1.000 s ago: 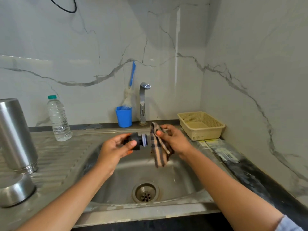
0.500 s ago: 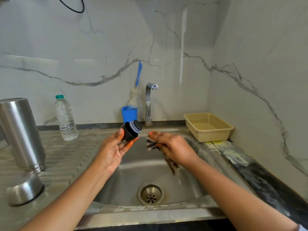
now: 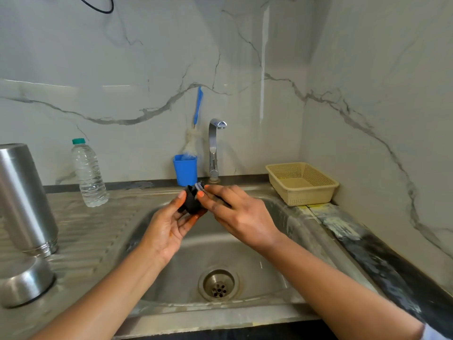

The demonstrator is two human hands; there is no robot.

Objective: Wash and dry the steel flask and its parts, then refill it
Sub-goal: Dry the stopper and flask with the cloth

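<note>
Over the sink, my left hand point(image 3: 169, 227) grips the flask's black stopper point(image 3: 192, 201), whose grey top points away from me. My right hand point(image 3: 236, 213) reaches in from the right; its thumb tip touches the stopper near the top. It holds the checked cloth point(image 3: 220, 199) under its fingers, where only a dark sliver shows. The steel flask body point(image 3: 23, 197) stands upside down on the drainboard at far left. Just in front of it, the steel cup lid point(image 3: 24, 282) lies mouth down.
A plastic water bottle point(image 3: 89, 173) stands on the drainboard by the wall. A blue cup point(image 3: 185, 169) with a brush point(image 3: 198, 104) sits beside the tap point(image 3: 214, 148), which runs no water. A beige basket point(image 3: 302, 184) sits at the right. The sink basin point(image 3: 245, 261) has its drain point(image 3: 219, 284) below my hands.
My right hand has moved left with the cloth bunched under it and now touches the stopper. The left hand turned the stopper's top away from me and holds it higher.
</note>
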